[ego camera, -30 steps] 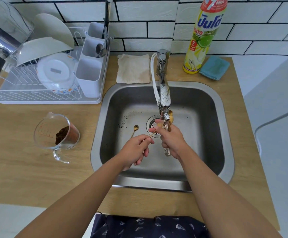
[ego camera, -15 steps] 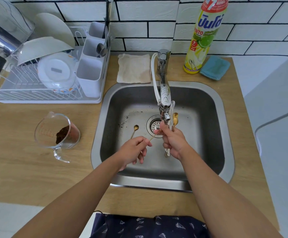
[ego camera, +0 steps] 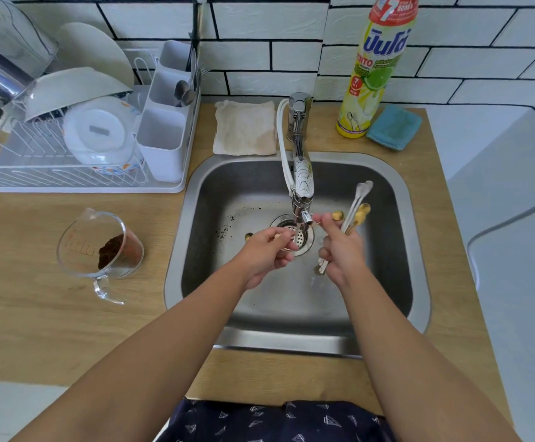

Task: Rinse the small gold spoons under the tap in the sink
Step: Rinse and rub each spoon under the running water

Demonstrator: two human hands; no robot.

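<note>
A thin gold spoon is pinched between the fingertips of both hands under the tap, above the drain. The left hand is curled round one end of it; the right hand pinches the other end with thumb and forefinger, while its remaining fingers are closed round a bundle of spoons, gold and silver, whose bowls stick up past the knuckles. One more gold spoon lies on the sink floor, just left of the left hand and mostly hidden by it. Dark specks are scattered on the sink floor left of the drain.

On the worktop, left of the sink, a clear jug is seen holding a little brown powder. At the back left corner a rack holds bowls, a plate and a lid; its white caddy contains a spoon. A cloth lies behind the sink, and a bottle and a blue sponge stand at the back right.
</note>
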